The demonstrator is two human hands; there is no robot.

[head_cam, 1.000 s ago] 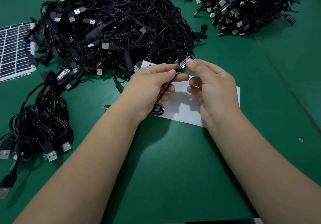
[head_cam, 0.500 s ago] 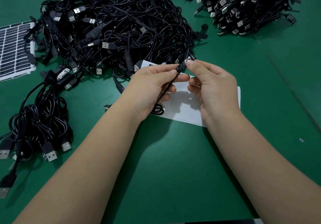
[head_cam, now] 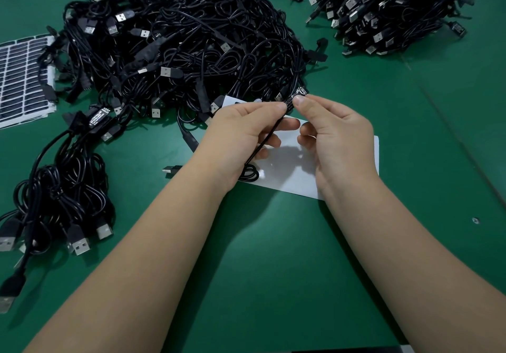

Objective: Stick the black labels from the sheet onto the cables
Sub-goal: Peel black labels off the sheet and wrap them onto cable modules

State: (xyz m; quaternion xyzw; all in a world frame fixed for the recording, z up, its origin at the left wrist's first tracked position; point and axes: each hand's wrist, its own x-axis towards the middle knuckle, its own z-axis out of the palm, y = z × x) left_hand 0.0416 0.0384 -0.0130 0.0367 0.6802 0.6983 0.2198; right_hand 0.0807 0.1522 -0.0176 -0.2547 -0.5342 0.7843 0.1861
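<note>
Black label (head_cam: 297, 97) slants up to the right along the thin cable (head_cam: 267, 140); my left hand (head_cam: 243, 136) and right hand (head_cam: 338, 136) both pinch it.

Assembly workshop indicated: green work mat (head_cam: 273, 243), bulk heaps of black USB cables (head_cam: 191, 40), label sheet (head_cam: 22, 78) laid at left edge.

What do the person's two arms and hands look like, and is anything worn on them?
Both forearms are bare up to the frame edge: no sleeves show. The left hand and the right hand wear no gloves, rings, watch or bands. The fingernails are short and unpainted.
</note>
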